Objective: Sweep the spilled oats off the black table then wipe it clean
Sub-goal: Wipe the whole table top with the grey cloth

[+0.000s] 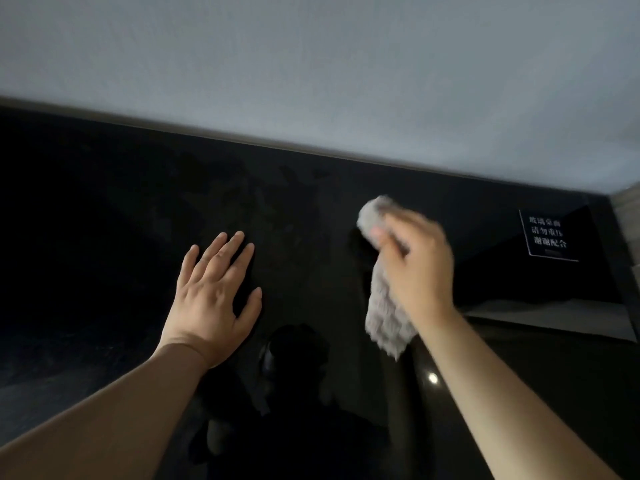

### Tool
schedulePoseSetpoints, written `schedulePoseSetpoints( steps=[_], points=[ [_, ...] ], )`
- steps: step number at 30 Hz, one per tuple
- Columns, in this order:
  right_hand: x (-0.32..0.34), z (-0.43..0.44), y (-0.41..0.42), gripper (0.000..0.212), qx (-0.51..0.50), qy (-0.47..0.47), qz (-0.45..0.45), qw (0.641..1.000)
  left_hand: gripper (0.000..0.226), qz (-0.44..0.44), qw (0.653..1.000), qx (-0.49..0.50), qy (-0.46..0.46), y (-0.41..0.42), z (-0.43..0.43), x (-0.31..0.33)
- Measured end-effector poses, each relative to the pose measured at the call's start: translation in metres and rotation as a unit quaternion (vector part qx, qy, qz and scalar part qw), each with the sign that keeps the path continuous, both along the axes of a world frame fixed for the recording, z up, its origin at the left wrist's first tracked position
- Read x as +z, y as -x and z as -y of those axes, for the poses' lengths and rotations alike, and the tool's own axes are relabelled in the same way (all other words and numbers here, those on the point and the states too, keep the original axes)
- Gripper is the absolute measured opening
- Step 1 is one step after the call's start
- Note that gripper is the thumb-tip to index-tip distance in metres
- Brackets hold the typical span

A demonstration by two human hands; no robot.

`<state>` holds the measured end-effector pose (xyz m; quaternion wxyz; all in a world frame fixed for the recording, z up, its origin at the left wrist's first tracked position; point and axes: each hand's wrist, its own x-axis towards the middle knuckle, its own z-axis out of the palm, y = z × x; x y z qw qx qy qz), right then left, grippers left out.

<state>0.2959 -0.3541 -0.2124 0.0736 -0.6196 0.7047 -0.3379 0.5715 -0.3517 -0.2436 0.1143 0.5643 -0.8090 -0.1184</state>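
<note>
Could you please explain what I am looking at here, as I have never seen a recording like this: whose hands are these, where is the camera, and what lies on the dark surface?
There is no machine here. The single picture comes from a camera worn on a person's head, looking forward and down, so both arms reach in from the bottom edge. The left hand lies flat with spread fingers on the glossy black table. The right hand, blurred by motion, grips a grey cloth against the table. At the far right stands a small black sign with white characters. A pale wall rises behind. I can make out no oats, only faint smears and reflections.
</note>
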Motion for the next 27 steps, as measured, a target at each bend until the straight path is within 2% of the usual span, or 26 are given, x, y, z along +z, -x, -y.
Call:
schedulePoseSetpoints(
  steps=[2,4,6,8,10,15,18,21,24,27],
  points=[
    [-0.005,0.025,0.012,0.027,-0.105,-0.032,-0.015,0.994,0.067,-0.001,1.0,0.004,0.001,0.0,0.0,0.001],
    [-0.016,0.039,0.003,0.027,-0.147,-0.071,-0.065,0.985,0.067,-0.001,1.0,0.005,0.003,0.0,0.0,0.001],
    [-0.022,0.034,-0.017,0.028,-0.104,-0.06,-0.111,0.987,0.068,-0.003,1.0,0.006,0.004,0.0,0.0,0.001],
    [-0.023,0.009,-0.038,0.026,-0.042,-0.042,-0.116,0.991,0.068,-0.002,1.0,0.006,0.004,0.0,0.0,0.0],
    [-0.019,-0.021,-0.053,0.025,0.009,-0.03,-0.083,0.996,0.069,0.002,1.0,0.008,0.006,0.0,0.001,0.0],
    [0.011,-0.075,-0.062,0.027,0.151,-0.088,0.067,0.982,0.071,0.004,1.0,0.009,0.008,-0.001,0.001,0.001],
    [0.012,-0.041,-0.028,0.025,0.046,-0.011,0.015,0.999,0.071,0.003,1.0,0.011,0.011,-0.001,0.0,0.0],
    [-0.009,-0.005,-0.013,0.031,-0.06,-0.035,-0.015,0.997,0.071,0.004,1.0,0.011,0.016,-0.002,0.0,-0.001],
    [-0.025,-0.029,-0.044,0.027,-0.057,-0.031,-0.092,0.994,0.071,0.006,1.0,0.008,0.015,-0.001,0.0,-0.001],
    [-0.017,-0.087,-0.075,0.028,0.02,-0.042,-0.067,0.997,0.069,0.006,1.0,0.009,0.015,-0.001,0.0,0.001]
  ],
)
